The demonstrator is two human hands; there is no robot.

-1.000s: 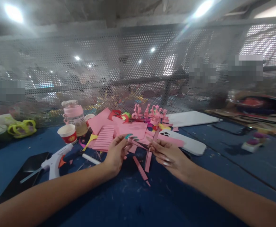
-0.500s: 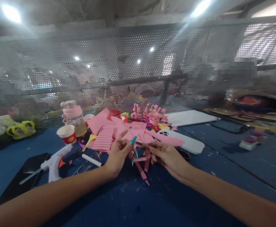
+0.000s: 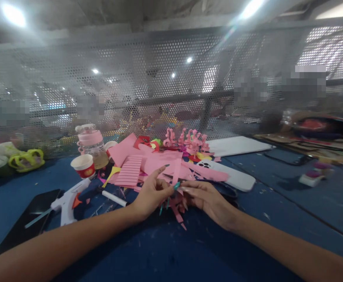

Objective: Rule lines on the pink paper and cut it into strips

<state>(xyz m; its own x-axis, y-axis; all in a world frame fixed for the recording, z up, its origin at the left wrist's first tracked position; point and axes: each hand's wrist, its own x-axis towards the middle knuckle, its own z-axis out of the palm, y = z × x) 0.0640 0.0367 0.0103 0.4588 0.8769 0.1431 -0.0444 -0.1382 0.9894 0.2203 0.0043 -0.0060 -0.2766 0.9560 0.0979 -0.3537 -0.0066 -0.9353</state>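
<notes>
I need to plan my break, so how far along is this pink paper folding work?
Done: a row of small pink paper figures stands at the back. In hand: the left hand and right hand pinch pink strips between them. Left: a lined pink sheet is uncut, and loose pink paper lies beside it.
</notes>
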